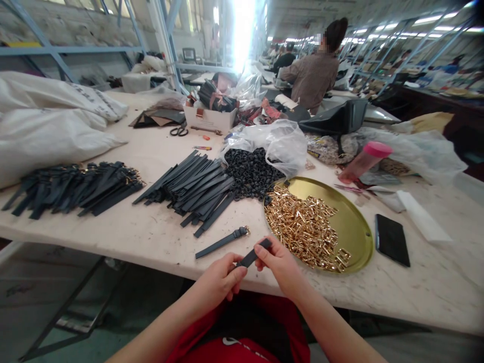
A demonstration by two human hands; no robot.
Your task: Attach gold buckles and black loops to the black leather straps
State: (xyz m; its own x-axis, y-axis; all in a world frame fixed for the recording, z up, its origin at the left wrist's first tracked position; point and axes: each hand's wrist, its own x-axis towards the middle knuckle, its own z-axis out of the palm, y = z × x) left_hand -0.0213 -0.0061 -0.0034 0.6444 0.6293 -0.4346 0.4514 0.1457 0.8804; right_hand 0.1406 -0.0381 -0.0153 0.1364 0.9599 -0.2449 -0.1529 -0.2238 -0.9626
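At the left, a heap of buckled straps (pixel 75 189) is being set aside, apparently the finished share. Next, many plain strips (pixel 189 186) are being left without visible buckles, seemingly yet undone. Nearer, one buckled strap (pixel 221 243) is being laid alone. A dark strap (pixel 249 258) is being pinched at its near end by the left hand (pixel 222 275), at its far end by the right hand (pixel 279 262). Farther, black loops (pixel 253 171) are being heaped; rightward, plentiful gold buckles (pixel 302 229) are being held in a tray (pixel 355 227). Along the near edge of the table (pixel 113 236), room is being offered leftward; rightward, it is being limited by the tray's rim.
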